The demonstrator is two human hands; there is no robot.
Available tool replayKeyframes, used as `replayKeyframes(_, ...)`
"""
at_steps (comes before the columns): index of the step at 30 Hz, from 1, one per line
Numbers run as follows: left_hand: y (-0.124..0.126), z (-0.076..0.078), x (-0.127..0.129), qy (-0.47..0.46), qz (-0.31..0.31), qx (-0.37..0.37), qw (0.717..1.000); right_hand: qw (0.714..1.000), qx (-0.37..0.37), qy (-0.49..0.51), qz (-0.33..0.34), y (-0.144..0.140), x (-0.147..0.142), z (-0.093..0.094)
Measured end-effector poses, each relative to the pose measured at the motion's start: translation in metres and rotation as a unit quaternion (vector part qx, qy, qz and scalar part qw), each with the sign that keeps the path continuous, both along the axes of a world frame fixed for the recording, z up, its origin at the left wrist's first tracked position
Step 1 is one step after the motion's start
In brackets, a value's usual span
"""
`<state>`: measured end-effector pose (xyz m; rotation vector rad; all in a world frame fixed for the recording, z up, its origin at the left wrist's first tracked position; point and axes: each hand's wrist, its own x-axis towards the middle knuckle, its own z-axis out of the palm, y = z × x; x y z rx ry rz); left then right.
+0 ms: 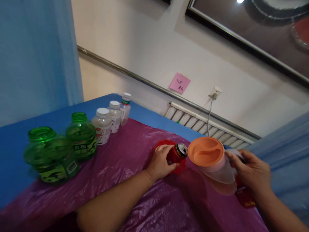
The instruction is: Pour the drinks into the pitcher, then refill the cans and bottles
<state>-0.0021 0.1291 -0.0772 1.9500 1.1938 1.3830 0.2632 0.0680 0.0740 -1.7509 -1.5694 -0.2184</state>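
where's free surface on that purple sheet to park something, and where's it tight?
Free: the purple sheet between the bottle row and the left hand, plus the near stretch in front of the left forearm. Tight: the far left edge, where green bottles and white-capped bottles stand close together, and the right, with red can, lidded pitcher and right hand.

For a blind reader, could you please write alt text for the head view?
The left hand grips a red can on a red dish while the right hand holds an orange-lidded pitcher. Green and white bottles line the purple table cover.
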Motion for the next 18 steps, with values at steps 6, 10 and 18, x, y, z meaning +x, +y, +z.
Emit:
replayKeyframes(6,-0.0004,0.0005,-0.0005,-0.002,0.0,0.0,1.0,1.0,0.005,-0.009,0.001,0.0011,0.0029,-0.0014)
replayKeyframes(10,-0.0005,0.0002,-0.0002,-0.003,-0.001,0.0,1.0,1.0,0.007,-0.013,0.003,0.0022,0.0053,-0.0023)
replayKeyframes(18,0.0003,-0.0005,0.0009,0.003,-0.002,-0.007,1.0,1.0,0.002,-0.008,-0.002,0.0007,0.0058,-0.0019)
